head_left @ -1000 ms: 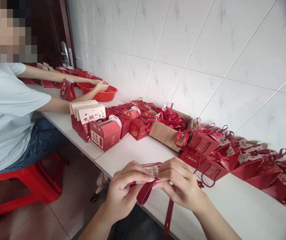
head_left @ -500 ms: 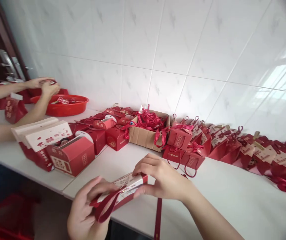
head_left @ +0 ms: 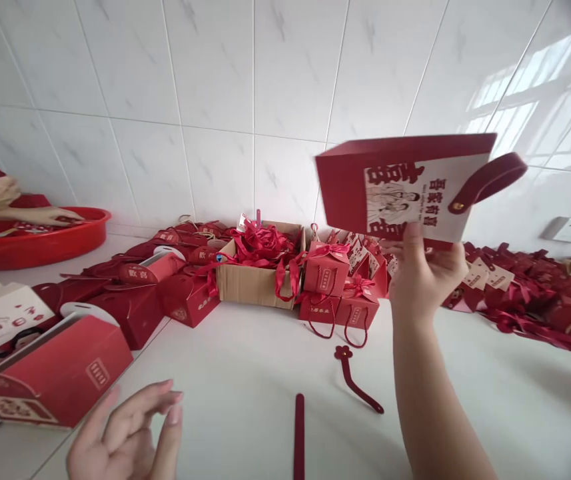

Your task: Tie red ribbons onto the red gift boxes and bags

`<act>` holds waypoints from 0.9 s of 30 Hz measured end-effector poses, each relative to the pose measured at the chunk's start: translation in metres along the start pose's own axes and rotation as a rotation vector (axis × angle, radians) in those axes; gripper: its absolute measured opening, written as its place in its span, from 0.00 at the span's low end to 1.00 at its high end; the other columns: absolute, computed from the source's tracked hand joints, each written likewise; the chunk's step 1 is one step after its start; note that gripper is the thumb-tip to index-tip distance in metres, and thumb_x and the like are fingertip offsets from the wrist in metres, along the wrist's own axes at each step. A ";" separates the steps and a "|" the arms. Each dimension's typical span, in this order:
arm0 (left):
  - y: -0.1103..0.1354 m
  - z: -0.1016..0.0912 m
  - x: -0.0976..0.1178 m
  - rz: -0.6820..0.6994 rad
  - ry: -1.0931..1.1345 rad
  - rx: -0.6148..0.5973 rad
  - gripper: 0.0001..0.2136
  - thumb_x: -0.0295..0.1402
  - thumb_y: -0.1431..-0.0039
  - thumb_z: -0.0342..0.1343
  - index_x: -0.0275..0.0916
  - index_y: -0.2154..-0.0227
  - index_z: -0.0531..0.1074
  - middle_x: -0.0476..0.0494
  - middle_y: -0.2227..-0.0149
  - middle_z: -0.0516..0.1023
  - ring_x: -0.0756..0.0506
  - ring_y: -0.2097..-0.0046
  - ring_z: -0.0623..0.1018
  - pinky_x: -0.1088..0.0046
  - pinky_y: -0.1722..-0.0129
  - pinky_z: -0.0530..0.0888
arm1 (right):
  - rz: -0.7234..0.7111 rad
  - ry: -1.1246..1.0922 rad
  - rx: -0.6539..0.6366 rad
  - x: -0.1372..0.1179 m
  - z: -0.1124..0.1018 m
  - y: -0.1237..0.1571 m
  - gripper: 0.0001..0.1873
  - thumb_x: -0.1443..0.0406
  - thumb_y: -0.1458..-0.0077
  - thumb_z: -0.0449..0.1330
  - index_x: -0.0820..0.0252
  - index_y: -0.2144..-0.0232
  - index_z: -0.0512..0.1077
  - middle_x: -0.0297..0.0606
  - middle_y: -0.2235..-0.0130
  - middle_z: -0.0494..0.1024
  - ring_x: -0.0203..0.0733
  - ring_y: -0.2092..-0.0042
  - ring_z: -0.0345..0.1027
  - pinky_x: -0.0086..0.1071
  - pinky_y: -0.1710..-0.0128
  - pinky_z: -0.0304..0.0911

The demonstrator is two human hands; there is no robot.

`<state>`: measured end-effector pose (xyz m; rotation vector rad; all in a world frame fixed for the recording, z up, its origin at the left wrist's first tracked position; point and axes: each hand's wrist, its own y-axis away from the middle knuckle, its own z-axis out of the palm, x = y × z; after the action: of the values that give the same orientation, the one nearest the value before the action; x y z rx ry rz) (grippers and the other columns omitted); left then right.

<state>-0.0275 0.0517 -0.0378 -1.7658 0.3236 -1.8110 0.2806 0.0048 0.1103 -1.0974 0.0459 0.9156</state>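
Raised in front of the wall, a red gift box with a white printed label tilts on its side. My right hand grips it from below, thumb on the printed face. A dark red strap loop sticks out at the box's right end. Low on the left, my left hand is empty, its fingers half curled and apart from the thumb. Between the hands, a straight dark red strap and a bent strap with a flower-shaped end lie on the white table.
An open red box stands by my left hand. A cardboard carton of red ribbons sits near the wall, beside stacked gift boxes. More finished-looking boxes line the right. At far left, another person's hands are over a red basin.
My right hand has lifted the box up and to the right, turning it on its side. My left hand has let go of it. The view has swung right.
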 end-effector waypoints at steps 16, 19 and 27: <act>0.003 0.013 -0.010 -0.116 0.063 -0.108 0.27 0.33 0.56 0.65 0.41 0.51 0.63 0.44 0.65 0.75 0.43 0.63 0.77 0.68 0.64 0.76 | 0.432 0.267 -0.125 0.126 -0.021 0.013 0.16 0.54 0.54 0.62 0.61 0.71 0.68 0.37 0.72 0.76 0.44 0.72 0.76 0.36 0.71 0.72; 0.003 0.012 -0.011 -0.139 0.074 -0.103 0.27 0.33 0.55 0.65 0.41 0.51 0.63 0.44 0.64 0.74 0.44 0.64 0.77 0.68 0.63 0.76 | 0.466 0.264 -0.153 0.131 -0.021 0.016 0.17 0.55 0.55 0.63 0.63 0.68 0.69 0.37 0.74 0.76 0.43 0.72 0.75 0.36 0.70 0.72; 0.001 0.006 -0.011 -0.184 0.049 -0.093 0.27 0.34 0.56 0.65 0.42 0.51 0.64 0.45 0.63 0.74 0.44 0.62 0.76 0.69 0.61 0.75 | 0.329 0.240 -0.041 0.095 -0.015 0.005 0.13 0.60 0.54 0.62 0.63 0.69 0.71 0.35 0.72 0.74 0.36 0.74 0.70 0.31 0.75 0.65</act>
<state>-0.0215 0.0584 -0.0470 -1.8706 0.2768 -1.9989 0.3448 0.0521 0.0561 -1.2562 0.4173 1.0755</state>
